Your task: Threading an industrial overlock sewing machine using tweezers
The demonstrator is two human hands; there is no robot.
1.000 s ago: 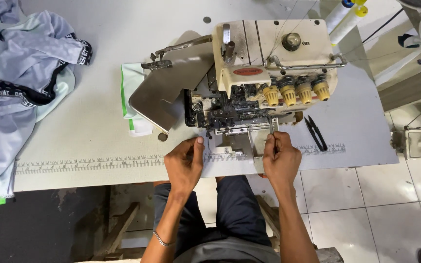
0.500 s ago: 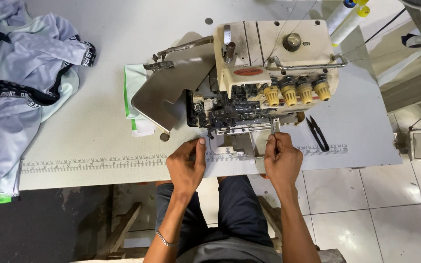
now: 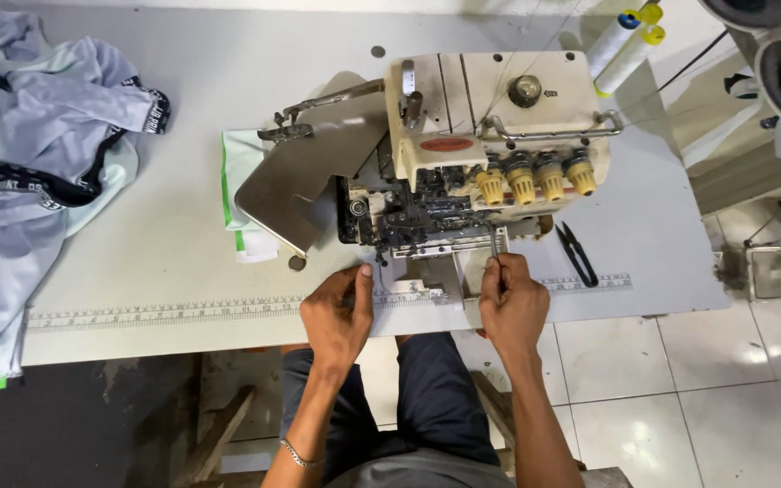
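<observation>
Grey garments (image 3: 38,172) lie at nine o'clock, thread cones (image 3: 621,41) at one, black snips (image 3: 578,253) at three on the table (image 3: 183,90).

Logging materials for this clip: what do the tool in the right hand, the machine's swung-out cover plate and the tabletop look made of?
The tool in the right hand looks like thin bright metal, though it is too small to be sure. The cover plate appears to be brushed grey metal with a dull sheen. The tabletop looks like a smooth pale laminate, matte and lightly scuffed.
</observation>
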